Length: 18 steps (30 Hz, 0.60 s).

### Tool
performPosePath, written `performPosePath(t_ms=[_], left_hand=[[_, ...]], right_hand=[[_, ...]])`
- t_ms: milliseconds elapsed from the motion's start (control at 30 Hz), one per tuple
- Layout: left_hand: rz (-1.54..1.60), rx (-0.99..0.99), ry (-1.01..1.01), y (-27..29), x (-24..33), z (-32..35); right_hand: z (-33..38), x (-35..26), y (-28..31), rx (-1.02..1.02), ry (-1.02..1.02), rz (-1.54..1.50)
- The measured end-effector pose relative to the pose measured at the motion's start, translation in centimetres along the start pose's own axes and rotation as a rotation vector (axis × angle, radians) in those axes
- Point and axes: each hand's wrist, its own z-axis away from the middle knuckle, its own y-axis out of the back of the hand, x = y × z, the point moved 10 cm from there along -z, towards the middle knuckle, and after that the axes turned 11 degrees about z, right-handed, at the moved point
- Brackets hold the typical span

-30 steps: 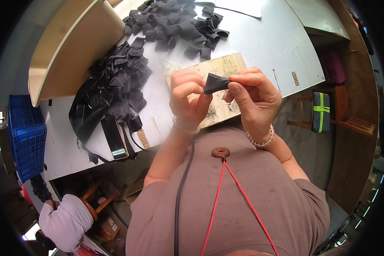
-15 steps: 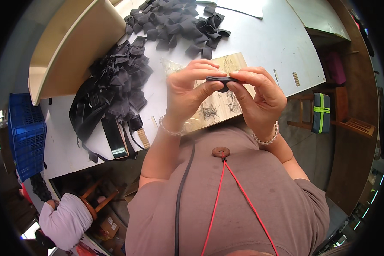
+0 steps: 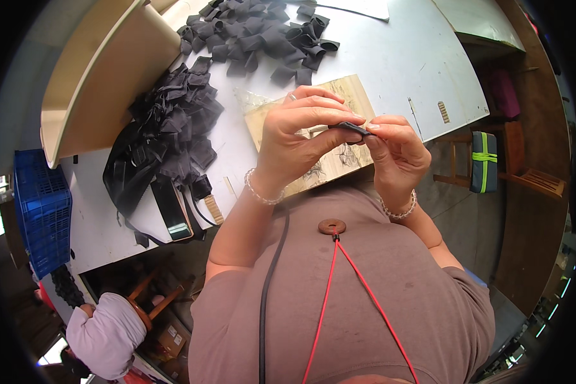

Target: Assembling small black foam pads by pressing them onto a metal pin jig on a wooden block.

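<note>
A small black fabric piece (image 3: 354, 128) is held up between my two hands, above a light wooden board (image 3: 349, 91). My left hand (image 3: 304, 125) pinches it between thumb and fingers and covers much of it. At its right end, the thumb and fingertips of my right hand (image 3: 400, 147) are closed on it. Dark thread scraps (image 3: 348, 155) are scattered on the board. To the left of my left hand lies a heap of black fabric pieces (image 3: 179, 121), and farther back are many looped black fabric pieces (image 3: 262, 35).
The white table (image 3: 422, 70) carries a beige curved panel (image 3: 102, 70) at its left. A blue plastic crate (image 3: 43, 211) stands beyond the left edge. Another person's pale sleeve (image 3: 105, 333) shows at lower left. A wooden chair (image 3: 534, 182) and a dark cushion with green straps (image 3: 484, 161) are right.
My left hand has shifted right, its fingers now reaching over more of the fabric piece. The piece has tilted, its right end lower, and my right hand's grip has moved slightly.
</note>
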Motion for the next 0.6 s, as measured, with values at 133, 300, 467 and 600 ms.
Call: performPosePath(t_ms=[133,300,467,600], left_hand=[[-0.026,0.004,0.016,-0.1,-0.2,0.3],[0.168,0.047,0.069,0.5,-0.8,0.5],[0.397,0.110,0.090,0.5,-1.8,1.2],[0.469,0.237,0.042,1.3,-2.2,1.8]], right_hand=[[0.8,1.2,-0.5,0.010,-0.085,-0.179],[0.5,0.7,-0.4,-0.010,-0.026,-0.063],[-0.3,-0.5,-0.6,0.002,-0.017,0.032],[-0.6,-1.5,-1.5,-0.018,0.047,0.098]])
